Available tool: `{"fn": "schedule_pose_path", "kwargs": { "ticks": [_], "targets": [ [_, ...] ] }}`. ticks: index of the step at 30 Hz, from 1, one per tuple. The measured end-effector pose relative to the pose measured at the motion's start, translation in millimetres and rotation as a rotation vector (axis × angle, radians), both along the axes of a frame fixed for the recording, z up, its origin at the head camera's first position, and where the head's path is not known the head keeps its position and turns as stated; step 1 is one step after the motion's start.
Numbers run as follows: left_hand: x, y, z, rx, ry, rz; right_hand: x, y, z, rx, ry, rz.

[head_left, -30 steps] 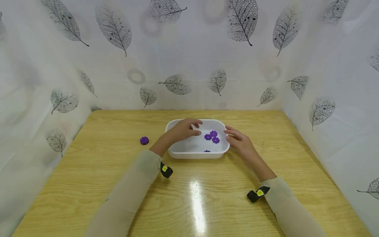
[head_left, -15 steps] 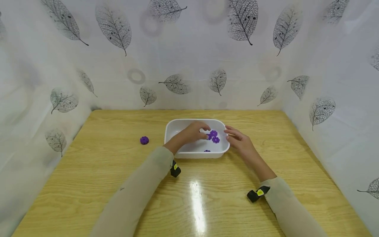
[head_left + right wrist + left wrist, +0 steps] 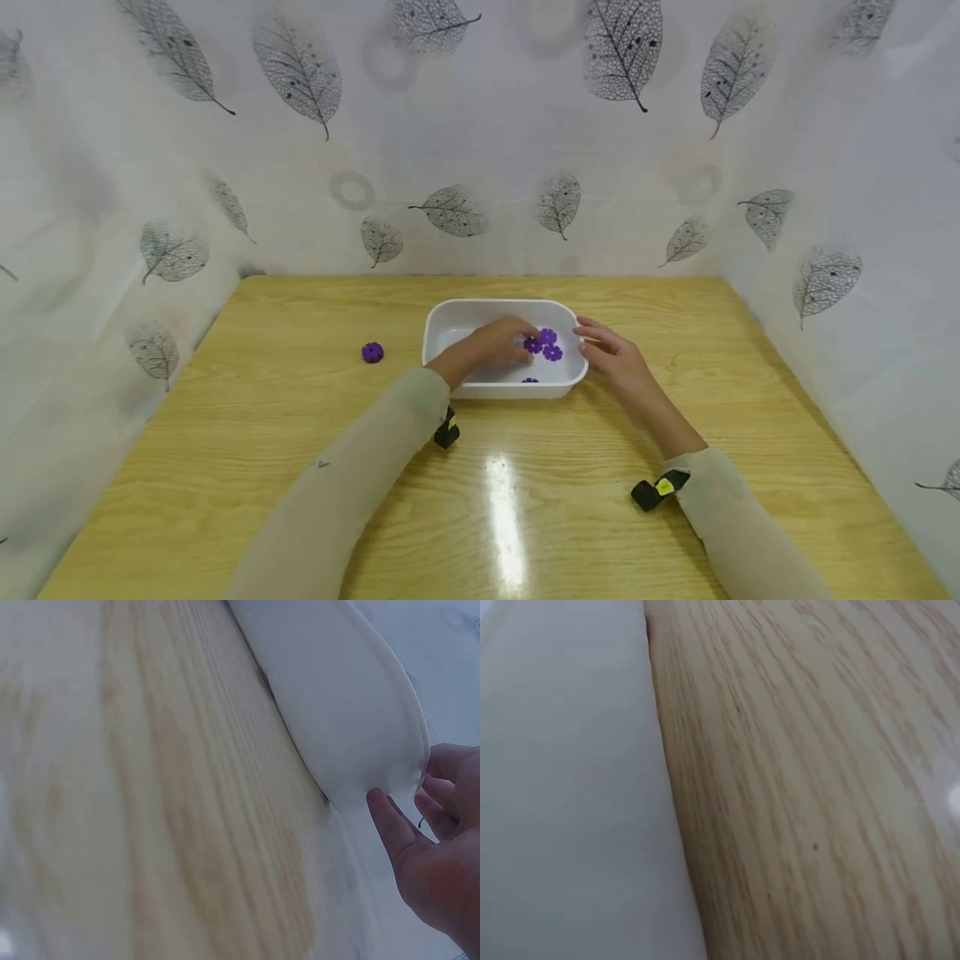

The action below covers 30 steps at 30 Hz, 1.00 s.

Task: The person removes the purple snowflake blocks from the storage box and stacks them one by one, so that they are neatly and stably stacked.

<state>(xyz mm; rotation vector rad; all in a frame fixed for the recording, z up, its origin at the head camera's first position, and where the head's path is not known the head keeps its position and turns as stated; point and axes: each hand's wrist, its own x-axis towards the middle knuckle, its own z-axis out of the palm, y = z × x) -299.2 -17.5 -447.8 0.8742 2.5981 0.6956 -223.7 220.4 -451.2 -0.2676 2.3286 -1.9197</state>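
Observation:
A white rectangular box [image 3: 506,391] stands on the wooden table. Inside, at its right end, are several purple notched discs [image 3: 552,352] shaped like flowers. My left hand [image 3: 497,342] reaches down into the box from the left. Its thumb and forefinger are spread on either side of one purple disc [image 3: 532,345]; firm contact cannot be made out. My right hand [image 3: 618,363] rests its fingertips against the box's right end, with the thumb [image 3: 386,814] at the outer wall in the right wrist view. The left wrist view shows no hand, only box wall [image 3: 577,787] and table.
To the left of the box lies a purple clump [image 3: 372,352], apparently discs joined together. The wooden table [image 3: 262,400] has a bright reflection near the front. A white leaf-patterned curtain [image 3: 480,125] encloses the back and sides.
My left hand has moved right and lower inside the box, with its fingers now around a purple disc. My right hand stays at the box's right end. The head view has shifted slightly.

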Motion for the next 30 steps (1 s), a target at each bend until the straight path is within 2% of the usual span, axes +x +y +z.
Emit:
{"fn": "schedule_pose_path", "kwargs": {
  "ticks": [4,9,14,21,30],
  "targets": [
    [-0.8,1.4,-4.4,-0.004,0.023,0.007,0.5,0.9,0.9,0.010,0.001,0.002],
    [-0.6,3.0,-8.2,0.000,0.016,0.037,0.6,0.5,1.9,0.018,-0.001,0.002],
    [-0.5,2.7,-10.3,-0.010,0.021,0.034,1.1,-0.4,2.1,0.018,0.001,-0.006],
    [-0.1,3.0,-9.0,-0.020,0.012,0.034,0.3,-0.5,0.1,0.008,-0.003,-0.015],
    [0.6,4.0,-6.6,0.026,-0.021,0.062,-1.1,-0.9,-0.5,0.013,-0.010,-0.022]
  ]
}}
